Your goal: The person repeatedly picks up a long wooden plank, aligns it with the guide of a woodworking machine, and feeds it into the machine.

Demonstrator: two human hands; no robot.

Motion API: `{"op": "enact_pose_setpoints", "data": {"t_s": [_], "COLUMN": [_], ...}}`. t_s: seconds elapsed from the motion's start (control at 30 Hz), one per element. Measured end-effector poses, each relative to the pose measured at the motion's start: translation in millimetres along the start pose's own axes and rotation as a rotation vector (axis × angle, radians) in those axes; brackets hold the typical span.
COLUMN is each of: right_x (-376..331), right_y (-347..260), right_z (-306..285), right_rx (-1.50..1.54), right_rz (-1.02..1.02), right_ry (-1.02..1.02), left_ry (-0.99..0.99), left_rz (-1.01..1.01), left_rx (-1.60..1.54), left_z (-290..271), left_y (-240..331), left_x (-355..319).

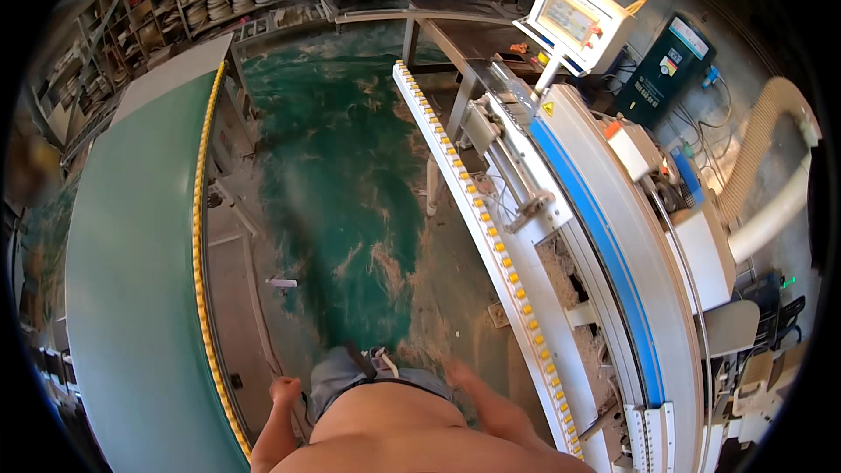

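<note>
My left hand (pixel 285 391) hangs beside my hip with its fingers curled in, and nothing shows in it. Nearest to it is a long green-topped table (pixel 138 236), edged with a row of yellow rollers (pixel 200 236). On the other side of my body, my right hand (pixel 457 374) is smeared by motion, so its fingers cannot be made out. It is apart from a white rail (pixel 477 210) set with yellow rollers, which runs along the front of a long machine with a blue strip (pixel 604 254).
A dusty green floor (pixel 342 184) stretches ahead between table and machine. A control panel (pixel 574 22) stands on a post at the machine's far end. Behind it are a dark green cabinet (pixel 666 70) and a ribbed hose (pixel 762 140). Loaded shelves (pixel 210 0) line the far left.
</note>
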State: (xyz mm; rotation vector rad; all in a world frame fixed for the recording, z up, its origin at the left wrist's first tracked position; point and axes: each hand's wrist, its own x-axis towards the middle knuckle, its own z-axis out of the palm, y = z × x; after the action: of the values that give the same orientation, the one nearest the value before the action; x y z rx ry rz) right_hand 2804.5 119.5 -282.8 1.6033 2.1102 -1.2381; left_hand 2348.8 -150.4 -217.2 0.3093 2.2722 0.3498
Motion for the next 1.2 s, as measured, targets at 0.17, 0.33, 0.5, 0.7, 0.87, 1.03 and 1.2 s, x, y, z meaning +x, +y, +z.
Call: {"op": "enact_pose_setpoints", "data": {"t_s": [0.17,0.33,0.5,0.7,0.87,1.03,1.2], "right_x": [157.4,266.2,256.1,312.0,399.7,570.8,708.4], "right_y": [-215.4,-274.3,-270.2,-261.8,-373.7,-458.6,-618.4], "right_z": [-148.1,-197.7,-183.5,-107.1,-147.2,-220.3,-392.2], "right_rx": [0.131,0.349,0.141,0.541,0.669,0.356,0.777], "right_rz": [-0.233,-0.112,0.046,0.567,0.729,0.312,0.098], "right_ry": [0.284,0.358,0.14,0.028,0.127,0.62,0.722], "left_ry": [-0.126,-0.029,0.166,0.127,0.383,-0.016,0.33], "left_rz": [-0.209,-0.147,0.398,0.749,1.355,1.269,1.564], "left_rx": [-0.051,-0.056,0.284,0.071,0.256,0.426,0.608], "left_z": [-34.5,-100.7,-191.1,-289.3,-293.1,-330.8,-351.4], "left_y": [25.0,128.0,363.8,672.7,856.0,1044.1,1184.6], "left_x": [110.7,248.2,351.0,475.7,590.2,614.7,665.3]}}
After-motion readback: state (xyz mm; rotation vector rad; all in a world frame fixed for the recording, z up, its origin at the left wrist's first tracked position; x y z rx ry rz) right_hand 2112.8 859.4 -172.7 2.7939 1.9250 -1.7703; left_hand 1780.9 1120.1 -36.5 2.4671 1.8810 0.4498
